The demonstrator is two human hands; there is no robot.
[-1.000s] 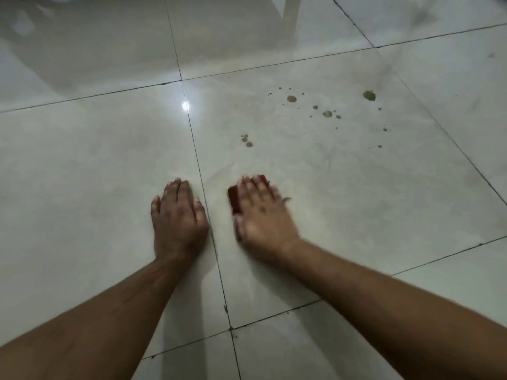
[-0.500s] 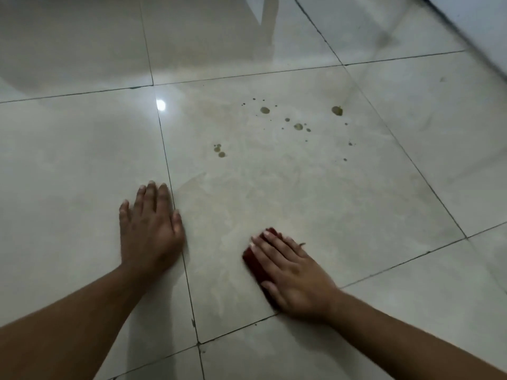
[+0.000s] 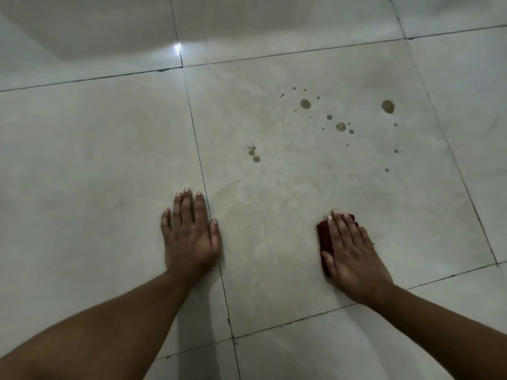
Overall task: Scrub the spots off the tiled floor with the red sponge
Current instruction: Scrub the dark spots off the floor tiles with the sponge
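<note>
The red sponge [image 3: 324, 237] lies flat on a pale floor tile [image 3: 288, 204], mostly covered by my right hand [image 3: 352, 255], which presses down on it with straight fingers. Only the sponge's left edge and far corner show. Several brownish spots [image 3: 305, 103] are scattered on the same tile, farther away and up to the right, apart from the sponge. A small pair of spots [image 3: 255, 156] sits nearer, up and left of the sponge. My left hand [image 3: 190, 235] rests palm down on the neighbouring tile, beside the dark grout line, holding nothing.
Dark grout lines [image 3: 204, 182] divide the glossy tiles. A bright light reflection [image 3: 177, 47] glints on the far tile. A faint wet smear [image 3: 227, 187] marks the tile between my hands.
My right hand has slid the sponge from beside the left hand, first nearer to me and then farther to the right on the tile. The left hand has stayed planted. The view shifted.
</note>
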